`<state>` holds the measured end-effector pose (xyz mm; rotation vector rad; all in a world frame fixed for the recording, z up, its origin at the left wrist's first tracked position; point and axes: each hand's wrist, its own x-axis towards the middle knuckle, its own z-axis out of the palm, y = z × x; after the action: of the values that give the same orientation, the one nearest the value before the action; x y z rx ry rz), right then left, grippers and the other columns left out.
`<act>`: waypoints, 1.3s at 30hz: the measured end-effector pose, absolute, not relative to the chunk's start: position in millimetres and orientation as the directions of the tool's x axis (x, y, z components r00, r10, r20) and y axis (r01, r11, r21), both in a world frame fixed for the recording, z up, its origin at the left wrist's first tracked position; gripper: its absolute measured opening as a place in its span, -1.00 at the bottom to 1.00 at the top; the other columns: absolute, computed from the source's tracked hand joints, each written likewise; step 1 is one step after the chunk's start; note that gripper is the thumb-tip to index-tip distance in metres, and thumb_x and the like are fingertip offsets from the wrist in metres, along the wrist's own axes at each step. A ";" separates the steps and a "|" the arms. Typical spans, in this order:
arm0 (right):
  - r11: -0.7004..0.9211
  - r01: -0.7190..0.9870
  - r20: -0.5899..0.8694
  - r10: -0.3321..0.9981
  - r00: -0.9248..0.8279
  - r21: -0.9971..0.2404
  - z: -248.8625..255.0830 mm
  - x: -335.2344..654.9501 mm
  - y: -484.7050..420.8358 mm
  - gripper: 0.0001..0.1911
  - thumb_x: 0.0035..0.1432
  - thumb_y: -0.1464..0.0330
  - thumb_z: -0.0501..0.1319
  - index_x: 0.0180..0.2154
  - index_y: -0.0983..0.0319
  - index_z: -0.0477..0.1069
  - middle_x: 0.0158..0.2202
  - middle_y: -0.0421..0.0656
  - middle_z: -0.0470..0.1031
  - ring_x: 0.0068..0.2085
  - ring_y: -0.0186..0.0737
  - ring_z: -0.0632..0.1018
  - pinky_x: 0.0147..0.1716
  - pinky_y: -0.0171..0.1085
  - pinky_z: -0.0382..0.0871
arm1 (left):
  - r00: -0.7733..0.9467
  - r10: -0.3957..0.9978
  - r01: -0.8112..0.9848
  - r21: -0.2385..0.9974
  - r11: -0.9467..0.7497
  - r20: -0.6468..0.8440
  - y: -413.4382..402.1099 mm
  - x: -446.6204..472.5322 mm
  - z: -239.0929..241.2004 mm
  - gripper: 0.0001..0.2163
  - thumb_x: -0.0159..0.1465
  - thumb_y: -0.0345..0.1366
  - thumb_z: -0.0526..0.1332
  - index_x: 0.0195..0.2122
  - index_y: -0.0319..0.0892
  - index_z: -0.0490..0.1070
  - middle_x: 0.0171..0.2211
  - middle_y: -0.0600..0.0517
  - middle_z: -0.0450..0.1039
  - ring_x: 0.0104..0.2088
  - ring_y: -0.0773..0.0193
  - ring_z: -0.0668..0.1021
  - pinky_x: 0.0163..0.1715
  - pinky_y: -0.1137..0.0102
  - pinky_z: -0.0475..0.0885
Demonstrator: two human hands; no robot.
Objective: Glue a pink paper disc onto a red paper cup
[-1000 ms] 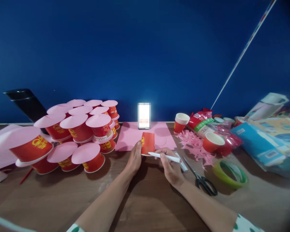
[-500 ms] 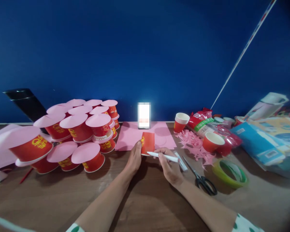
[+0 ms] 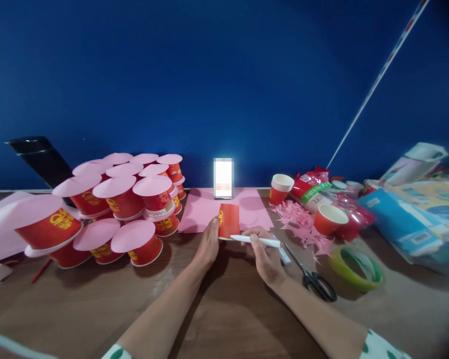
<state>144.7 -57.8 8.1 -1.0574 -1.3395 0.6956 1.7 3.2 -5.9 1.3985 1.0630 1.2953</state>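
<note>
A red paper cup (image 3: 230, 222) with yellow lettering stands upside down at the middle of the table, its rim toward the tabletop. My left hand (image 3: 210, 241) is closed on its left side. Between the fingers of my right hand (image 3: 265, 257) is a white pen (image 3: 260, 241), its tip at the cup's lower right side; whether it touches cannot be made out. Behind the cup lie sheets of pink paper (image 3: 194, 212). Black-handled scissors (image 3: 318, 285) rest to the right of my right hand, and a clear strip (image 3: 285, 257) lies partly behind that hand.
Stacked red cups topped with pink discs (image 3: 132, 237) fill the left side. On the right are nested cups (image 3: 282, 188), pink paper scraps (image 3: 303, 224), a single cup (image 3: 331, 219), a tape roll (image 3: 359, 269) and a blue pack (image 3: 400, 219). A bright phone-like screen (image 3: 223, 178) stands against the blue wall.
My right hand and the pen have shifted slightly to the right, and the pen's tip has slid a little rightward along the cup. My left hand and the cup stay almost still.
</note>
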 end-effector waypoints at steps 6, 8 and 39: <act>0.406 0.160 0.427 0.893 0.140 -0.900 7.5 145.1 -55.3 -0.74 0.25 0.23 0.09 -0.39 0.22 0.41 -0.53 -0.22 0.42 -0.49 -0.32 0.39 -0.49 -0.35 0.26 | 0.073 0.977 0.032 0.979 -0.202 0.200 3.2 0.7 -5.8 -0.59 0.34 -0.02 -0.11 -0.29 -0.21 0.37 -0.28 -0.04 0.46 -0.24 0.19 0.45 -0.15 0.34 0.34; 0.394 0.132 0.412 0.896 0.164 -0.909 7.0 145.4 -55.0 -0.72 0.25 0.21 0.07 -0.41 0.22 0.40 -0.54 -0.22 0.40 -0.51 -0.32 0.38 -0.52 -0.35 0.23 | 0.061 0.978 0.030 0.980 -0.199 0.197 2.9 0.5 -5.0 -0.59 0.34 -0.01 -0.11 -0.28 -0.21 0.38 -0.28 -0.04 0.46 -0.24 0.18 0.45 -0.15 0.34 0.34; 0.552 0.467 0.671 0.730 0.130 -0.691 15.4 146.8 -57.8 -0.83 0.24 0.38 0.10 -0.14 0.21 0.40 -0.24 -0.11 0.48 -0.22 -0.20 0.51 -0.21 -0.23 0.40 | 0.114 0.991 -0.603 0.788 0.122 -0.066 6.9 8.0 -7.7 -0.52 0.17 0.09 0.17 -0.15 -0.26 0.47 -0.22 -0.08 0.58 -0.18 0.15 0.57 -0.07 0.29 0.38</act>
<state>146.8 -57.8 15.4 -1.0687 -1.5112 0.2572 8.0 6.9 -7.7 0.6918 0.7068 1.3170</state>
